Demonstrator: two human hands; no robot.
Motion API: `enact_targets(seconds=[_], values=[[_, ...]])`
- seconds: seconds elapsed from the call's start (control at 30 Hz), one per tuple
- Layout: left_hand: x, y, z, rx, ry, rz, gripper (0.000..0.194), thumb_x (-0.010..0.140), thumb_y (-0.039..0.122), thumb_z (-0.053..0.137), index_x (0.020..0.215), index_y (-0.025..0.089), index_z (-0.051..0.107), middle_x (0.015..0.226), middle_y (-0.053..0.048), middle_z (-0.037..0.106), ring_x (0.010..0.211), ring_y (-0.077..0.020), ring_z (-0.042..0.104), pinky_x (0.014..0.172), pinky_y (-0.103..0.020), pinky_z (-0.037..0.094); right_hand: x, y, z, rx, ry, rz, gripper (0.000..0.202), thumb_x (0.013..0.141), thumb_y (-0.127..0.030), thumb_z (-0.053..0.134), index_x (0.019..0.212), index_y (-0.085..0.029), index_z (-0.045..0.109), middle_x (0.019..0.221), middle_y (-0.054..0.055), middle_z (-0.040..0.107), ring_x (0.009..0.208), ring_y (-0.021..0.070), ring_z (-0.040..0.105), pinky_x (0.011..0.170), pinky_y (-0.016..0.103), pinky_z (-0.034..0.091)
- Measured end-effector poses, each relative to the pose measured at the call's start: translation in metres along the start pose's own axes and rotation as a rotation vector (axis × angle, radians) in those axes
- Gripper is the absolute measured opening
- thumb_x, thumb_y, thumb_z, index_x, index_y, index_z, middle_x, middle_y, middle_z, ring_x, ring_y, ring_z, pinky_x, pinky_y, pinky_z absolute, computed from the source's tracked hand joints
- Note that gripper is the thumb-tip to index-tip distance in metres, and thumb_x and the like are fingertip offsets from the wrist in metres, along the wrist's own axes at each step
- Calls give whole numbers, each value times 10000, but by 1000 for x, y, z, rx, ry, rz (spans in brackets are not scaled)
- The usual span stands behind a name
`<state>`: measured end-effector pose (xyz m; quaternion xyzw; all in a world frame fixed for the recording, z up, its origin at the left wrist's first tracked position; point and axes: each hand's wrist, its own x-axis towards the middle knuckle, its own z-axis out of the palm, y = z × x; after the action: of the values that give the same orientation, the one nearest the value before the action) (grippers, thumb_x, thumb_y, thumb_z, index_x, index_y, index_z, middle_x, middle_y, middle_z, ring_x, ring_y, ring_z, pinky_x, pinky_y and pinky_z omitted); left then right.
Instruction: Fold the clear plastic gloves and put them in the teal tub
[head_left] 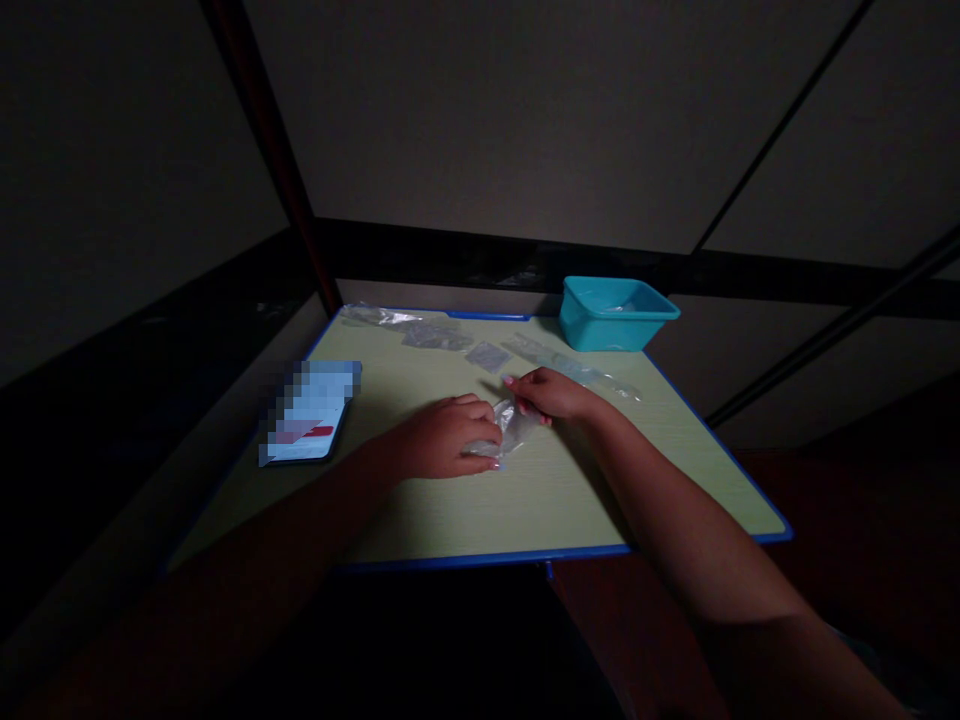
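A crinkled clear plastic bag (516,430) is between my two hands, just above or on the pale tabletop. My left hand (450,437) has its fingers curled over the bag's left side, with the thumb along the near edge. At the bag's right side, my right hand (551,393) is closed, its fingertips pinched together on the plastic. Just beyond the hands lies a small flat clear packet (488,356). Part of the bag is hidden under the fingers of both hands.
Along the far side of the blue-edged table (420,520) lie more clear plastic bags (436,336) and a long clear wrapper (607,381). A turquoise basket (619,325) stands at the back right corner. A lit phone (311,410) lies at the left. Walls rise behind.
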<state>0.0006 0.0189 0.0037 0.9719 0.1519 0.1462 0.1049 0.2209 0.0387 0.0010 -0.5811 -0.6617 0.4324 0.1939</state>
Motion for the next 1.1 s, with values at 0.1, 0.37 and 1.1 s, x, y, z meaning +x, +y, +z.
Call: enact_targets(seconds=[0.1,0.37,1.1], values=[[1,0,1,20,-5,-3,258,847,406,567,975,206,666,945,-63,603,905,-199,527,831,-305,411,0,-1,1,11,18,-23,510,835,-575,482,538,-160,494,402,-40,441,315,63,399,334,191,301],[0,1,1,57,-11,2,271,850,407,559,1000,211,670,951,-59,607,906,-204,535,834,-316,417,-7,-10,9,123,39,-263,517,796,-624,483,558,-166,498,402,-70,378,362,59,337,375,199,259],[-1,-2,1,-178,62,30,257,829,231,559,1074,202,633,1130,-60,618,1077,-209,529,978,-336,378,-6,-5,29,464,-193,-270,283,739,-107,476,1009,-182,437,493,-102,526,313,67,390,325,161,296]])
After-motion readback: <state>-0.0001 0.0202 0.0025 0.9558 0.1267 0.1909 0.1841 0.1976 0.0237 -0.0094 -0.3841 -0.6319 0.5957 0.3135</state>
